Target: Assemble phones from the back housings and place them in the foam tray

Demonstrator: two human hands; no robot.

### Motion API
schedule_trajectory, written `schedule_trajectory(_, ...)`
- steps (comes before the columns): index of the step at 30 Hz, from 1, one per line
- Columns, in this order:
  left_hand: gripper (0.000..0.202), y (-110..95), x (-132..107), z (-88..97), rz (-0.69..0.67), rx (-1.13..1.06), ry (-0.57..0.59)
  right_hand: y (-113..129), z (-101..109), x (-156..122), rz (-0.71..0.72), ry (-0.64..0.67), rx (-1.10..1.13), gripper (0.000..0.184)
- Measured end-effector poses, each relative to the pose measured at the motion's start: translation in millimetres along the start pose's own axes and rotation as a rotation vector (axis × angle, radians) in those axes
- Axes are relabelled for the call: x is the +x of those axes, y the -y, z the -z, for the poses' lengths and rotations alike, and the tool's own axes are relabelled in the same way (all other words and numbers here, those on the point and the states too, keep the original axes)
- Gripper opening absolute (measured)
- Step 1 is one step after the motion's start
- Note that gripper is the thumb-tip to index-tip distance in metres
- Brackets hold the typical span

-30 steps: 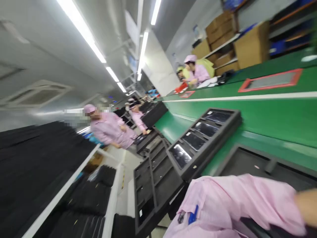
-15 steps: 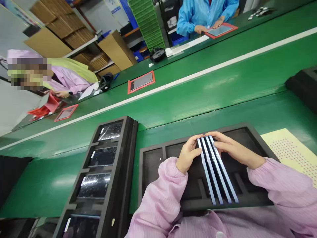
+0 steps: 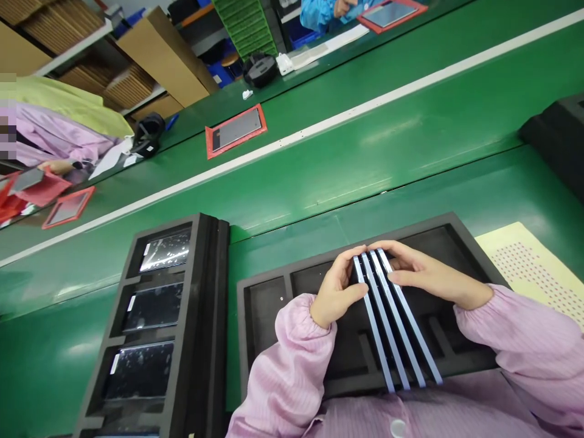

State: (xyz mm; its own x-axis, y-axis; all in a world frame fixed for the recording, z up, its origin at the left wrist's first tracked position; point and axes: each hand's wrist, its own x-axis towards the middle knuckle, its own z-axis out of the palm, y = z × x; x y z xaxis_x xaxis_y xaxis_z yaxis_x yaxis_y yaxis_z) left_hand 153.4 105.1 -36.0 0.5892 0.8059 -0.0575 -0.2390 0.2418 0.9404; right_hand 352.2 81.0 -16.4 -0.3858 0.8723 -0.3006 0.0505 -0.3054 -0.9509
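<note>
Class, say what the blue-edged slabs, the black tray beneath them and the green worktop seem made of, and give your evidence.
Blue-edged slabs: perhaps metal or glossy plastic edges, judging by their pale sheen.
Black tray: probably dense foam, matt, with thick, dull walls.
Green worktop: smooth and semi-glossy, possibly vinyl or rubber; it shows blurred reflections.

Bright; soft glare on worktop (image 3: 392, 131)

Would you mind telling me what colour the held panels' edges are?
The panel edges are pale blue, seen best in the head view.
</note>
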Motion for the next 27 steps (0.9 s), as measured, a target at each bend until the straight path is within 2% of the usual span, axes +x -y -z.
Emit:
schedule_trajectory(3,0.055,-0.5,0.1,3.8,-0.003,0.024,0.066,1.7,2.4,-0.9,0.001,0.04,0.012,0.059)
schedule_trajectory(6,0.055,-1.2,0.5,3.0,0.02,0.024,0.047,2.9,-0.8,0.9,-0.015,-0.005,0.016,0.056)
schedule_trajectory(9,0.047,-2.6,1.7,-4.1,0.043,0.036,-0.085,3.4,-8.8,4.3,-0.065,-0.094,-0.024,0.047)
schedule_trajectory(12,0.036,-4.9,3.8,-13.3,0.065,0.113,-0.214,3.4,-15.1,6.8,-0.045,-0.178,-0.096,0.041)
schedule_trajectory(16,0.035,-6.9,5.5,-19.5,0.054,0.213,-0.254,2.7,-15.3,6.7,-0.02,-0.197,-0.118,0.041)
schedule_trajectory(19,0.041,-5.7,4.8,-18.9,0.042,0.223,-0.202,0.7,-13.4,5.3,-0.022,-0.146,-0.101,0.044)
schedule_trajectory(23,0.043,-2.2,2.1,-12.6,0.035,0.238,-0.162,-2.7,-10.7,3.5,-0.007,-0.141,-0.09,0.046)
schedule_trajectory(27,0.06,-2.7,0.2,1.0,0.014,0.166,0.069,-3.2,-0.8,-0.5,-0.02,0.049,-0.051,0.066)
